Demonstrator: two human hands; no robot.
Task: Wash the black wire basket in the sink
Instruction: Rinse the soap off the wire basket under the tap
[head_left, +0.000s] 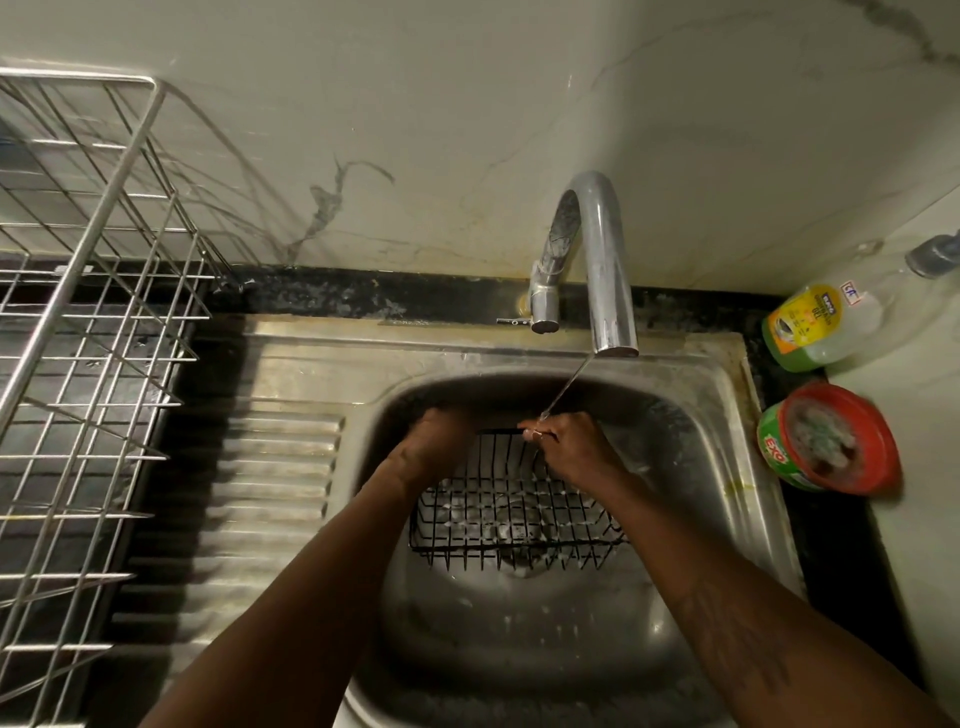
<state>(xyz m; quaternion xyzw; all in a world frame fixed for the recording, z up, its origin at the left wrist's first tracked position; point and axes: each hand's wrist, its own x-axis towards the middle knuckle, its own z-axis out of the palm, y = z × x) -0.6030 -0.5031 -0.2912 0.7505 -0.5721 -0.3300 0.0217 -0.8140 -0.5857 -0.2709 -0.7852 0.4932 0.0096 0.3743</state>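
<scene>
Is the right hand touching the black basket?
Touching. The head view shows the right hand pinching the far rim of the black wire basket.

1. Your black stone surface (363, 299) carries a stainless steel sink (727, 415) with a ribbed drainboard; a black wire basket (498, 509) is in its basin.
2. To your left stands a silver wire dish rack (93, 312).
3. To your right are a clear bottle of green gel (810, 327) and a round red-and-green tub (826, 441).

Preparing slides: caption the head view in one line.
Left hand and right hand hold the far rim of the black wire basket in the sink under a thin stream from the tap.
</scene>
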